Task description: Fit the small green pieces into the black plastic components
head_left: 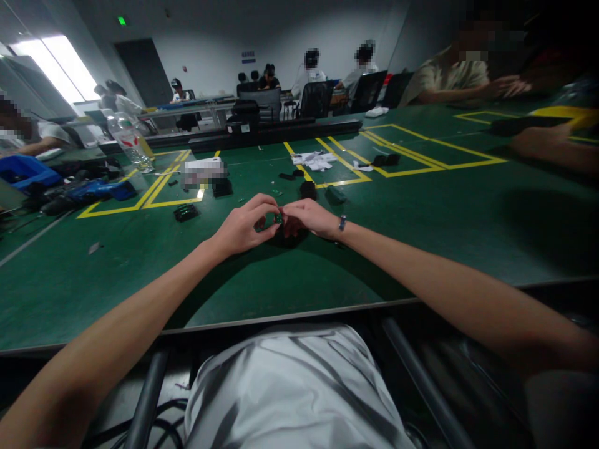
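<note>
My left hand (248,223) is closed in a pinch, thumb and forefinger on a small green piece (277,219) that looks like a circuit board. Against the piece's other side, my right hand (309,217) has its fingers curled and pressed together; whatever lies inside them is hidden. Both hands meet just above the green table (290,277). Just beyond them are a small black part (307,189) and a dark green block (336,195). To the left lies a black part with green on it (186,212).
A white box (203,169) and a clear bottle (131,140) stand at the back left, near a blue tool (100,190). Crumpled white scraps (314,160) lie beyond my hands. At the right, another person's arm (547,143) rests on the table. The table's front edge (290,315) runs below my forearms.
</note>
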`<state>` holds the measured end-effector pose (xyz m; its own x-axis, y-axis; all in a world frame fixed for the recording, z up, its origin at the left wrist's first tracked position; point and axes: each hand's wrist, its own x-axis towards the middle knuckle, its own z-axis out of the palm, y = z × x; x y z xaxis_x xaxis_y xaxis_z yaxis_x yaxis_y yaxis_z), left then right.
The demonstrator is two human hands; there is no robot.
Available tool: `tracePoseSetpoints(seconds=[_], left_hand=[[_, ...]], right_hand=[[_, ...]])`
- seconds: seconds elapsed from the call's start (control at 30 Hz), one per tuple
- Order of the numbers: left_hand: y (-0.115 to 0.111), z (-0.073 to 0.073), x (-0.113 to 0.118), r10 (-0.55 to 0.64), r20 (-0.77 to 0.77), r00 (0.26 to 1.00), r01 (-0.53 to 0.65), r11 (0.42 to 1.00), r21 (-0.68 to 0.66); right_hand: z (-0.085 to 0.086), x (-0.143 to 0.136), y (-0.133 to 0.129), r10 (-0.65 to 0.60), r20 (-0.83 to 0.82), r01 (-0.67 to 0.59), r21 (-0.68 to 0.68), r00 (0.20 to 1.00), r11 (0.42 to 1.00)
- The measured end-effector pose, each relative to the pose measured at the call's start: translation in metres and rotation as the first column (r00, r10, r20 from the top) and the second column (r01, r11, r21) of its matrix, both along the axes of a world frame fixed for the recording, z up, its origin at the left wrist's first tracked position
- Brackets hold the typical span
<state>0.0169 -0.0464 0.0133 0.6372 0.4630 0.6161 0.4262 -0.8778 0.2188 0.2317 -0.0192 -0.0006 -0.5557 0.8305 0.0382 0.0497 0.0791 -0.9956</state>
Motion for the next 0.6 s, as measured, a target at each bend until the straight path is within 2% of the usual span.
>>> tracePoseSetpoints(seconds=[0.6], left_hand=[[-0.0015, 0.0007, 0.0001, 0.007, -0.002, 1.000, -0.007, 0.999, 0.033]], right_hand=[[-0.0021, -0.0007, 0.0019, -0.010, -0.015, 0.010, -0.013, 1.000, 1.000]])
